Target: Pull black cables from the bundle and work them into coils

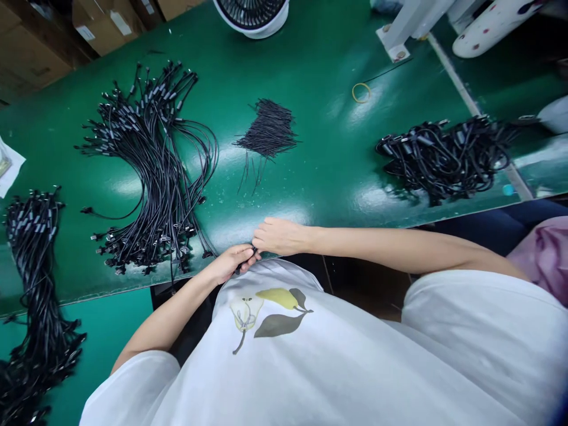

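At the table's near edge, close against my shirt, my left hand (235, 260) is closed around a black cable (254, 251), mostly hidden by the fingers. My right hand (279, 236) meets it from the right, its fingertips pinched together at the cable. What those fingertips grip is too small to make out. Left of my hands lies a large spread of black cables (155, 160) with plugs at both ends. A pile of short thin black twist ties (268, 127) lies ahead, with a few loose ones nearer me.
Coiled black cables (444, 157) form a heap at right. Another long cable bundle (35, 266) hangs over the table edge at far left. A white fan (252, 18), a yellow rubber band (361, 93) and a white metal bracket (394, 44) are farther back on the green table (319, 160).
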The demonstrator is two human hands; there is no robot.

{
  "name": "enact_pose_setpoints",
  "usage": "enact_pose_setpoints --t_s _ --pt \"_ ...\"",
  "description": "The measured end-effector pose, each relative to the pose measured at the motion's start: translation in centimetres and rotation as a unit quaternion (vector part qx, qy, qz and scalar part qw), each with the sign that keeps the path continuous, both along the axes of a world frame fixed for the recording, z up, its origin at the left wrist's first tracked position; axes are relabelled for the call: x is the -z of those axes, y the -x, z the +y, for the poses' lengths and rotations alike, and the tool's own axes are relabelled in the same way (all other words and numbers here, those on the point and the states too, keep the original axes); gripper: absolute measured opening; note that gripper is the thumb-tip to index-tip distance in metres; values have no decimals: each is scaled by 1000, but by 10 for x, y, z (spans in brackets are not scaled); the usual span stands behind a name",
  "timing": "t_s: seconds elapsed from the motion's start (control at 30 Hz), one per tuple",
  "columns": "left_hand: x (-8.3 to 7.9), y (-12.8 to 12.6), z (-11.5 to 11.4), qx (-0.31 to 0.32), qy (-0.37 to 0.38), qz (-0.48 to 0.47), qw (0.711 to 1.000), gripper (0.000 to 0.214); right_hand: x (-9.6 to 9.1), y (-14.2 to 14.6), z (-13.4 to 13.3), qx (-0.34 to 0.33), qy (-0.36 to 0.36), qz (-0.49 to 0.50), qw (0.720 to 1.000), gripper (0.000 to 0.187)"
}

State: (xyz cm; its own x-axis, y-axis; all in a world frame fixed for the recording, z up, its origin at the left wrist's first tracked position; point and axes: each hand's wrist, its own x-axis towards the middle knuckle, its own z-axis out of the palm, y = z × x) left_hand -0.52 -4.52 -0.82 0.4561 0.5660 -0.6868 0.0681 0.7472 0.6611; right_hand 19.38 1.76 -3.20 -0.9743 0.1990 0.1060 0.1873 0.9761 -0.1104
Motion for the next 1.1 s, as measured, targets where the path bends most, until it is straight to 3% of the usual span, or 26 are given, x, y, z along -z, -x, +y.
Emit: enact_pose_setpoints --t_s 0.1,0.2,0.27,0.37,0.43,0.53,0.63,0.73,0.93,1.1 --pt "12 -1 2 23 -110 99 989 44 1 2 4 28 82 -21 996 28" --pt "15 5 7 -31 -141 117 983 44 -4 -6 36 68 188 34 979 27" --pt "13 10 13 -118 -132 84 981 44 -4 -20 76 182 217 109 953 28" --pt "7 15 22 -234 -131 17 963 38 10 -48 142 458 165 167 857 24" --pt "1 14 27 -269 -127 -26 954 35 25 -61 174 527 144 131 827 22" --pt "-8 8 30 -295 -112 -66 947 33 42 -67 192 508 126 59 850 20" --pt "-16 2 30 -312 -103 -81 941 32 46 -65 186 494 81 24 865 25" --pt "-21 0 30 -314 -112 -89 939 33 45 -68 176 502 58 16 863 29" --pt "-22 -1 28 -313 -108 -116 937 32 44 -72 168 523 87 17 848 25" --pt "-16 0 20 -330 -92 -137 929 30 39 -63 167 506 98 12 857 24"
